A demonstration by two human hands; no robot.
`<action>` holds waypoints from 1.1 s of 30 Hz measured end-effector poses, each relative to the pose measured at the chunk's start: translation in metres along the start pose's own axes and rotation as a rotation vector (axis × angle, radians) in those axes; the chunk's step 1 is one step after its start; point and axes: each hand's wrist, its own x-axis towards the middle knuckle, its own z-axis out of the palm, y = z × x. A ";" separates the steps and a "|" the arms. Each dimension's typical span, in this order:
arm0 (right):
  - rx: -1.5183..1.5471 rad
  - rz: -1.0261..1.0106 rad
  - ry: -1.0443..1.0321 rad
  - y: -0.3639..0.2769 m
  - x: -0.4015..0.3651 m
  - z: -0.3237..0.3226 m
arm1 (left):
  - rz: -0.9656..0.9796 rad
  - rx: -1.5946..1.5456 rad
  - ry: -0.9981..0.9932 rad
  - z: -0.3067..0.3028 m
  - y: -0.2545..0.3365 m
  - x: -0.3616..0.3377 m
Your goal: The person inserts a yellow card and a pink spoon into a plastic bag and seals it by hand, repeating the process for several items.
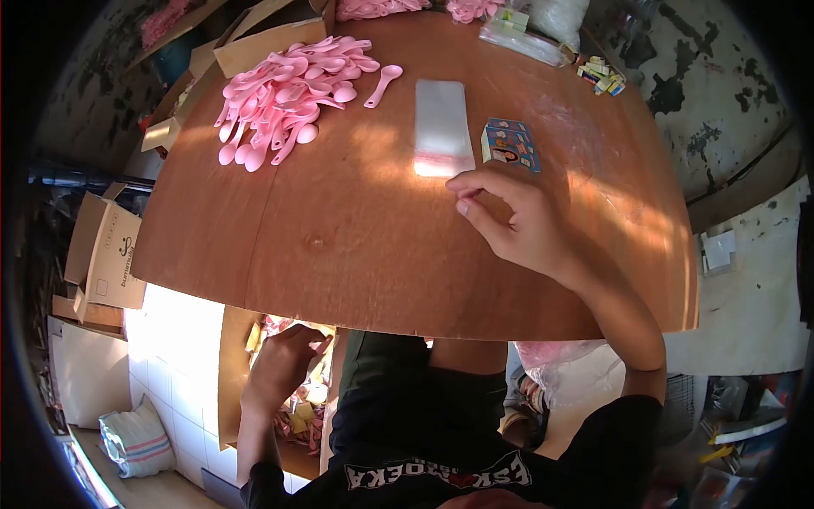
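My right hand (509, 208) is over the brown table, thumb and index finger apart with a gap between them, nothing visible in it. Its fingertips are near the lower end of a stack of clear plastic bags (442, 127). Just beyond the hand lies a stack of blue printed cards (512, 144). A heap of pink spoons (284, 97) covers the table's far left, with a single pink spoon (384, 86) beside it. My left hand (288, 360) hangs below the table edge, over an open box (236, 373) of packed pink and yellow items; its fingertips are partly hidden.
Cardboard boxes (270, 40) stand at the table's far left, and another box (114, 246) is left of the table. At the far edge are pink bundles (381, 7), plastic packs (524, 44) and small yellow-white boxes (600, 75). A white sack (137, 437) rests lower left.
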 end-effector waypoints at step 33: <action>0.078 -0.071 -0.312 -0.012 0.050 -0.030 | 0.486 -0.374 0.251 -0.040 0.081 0.165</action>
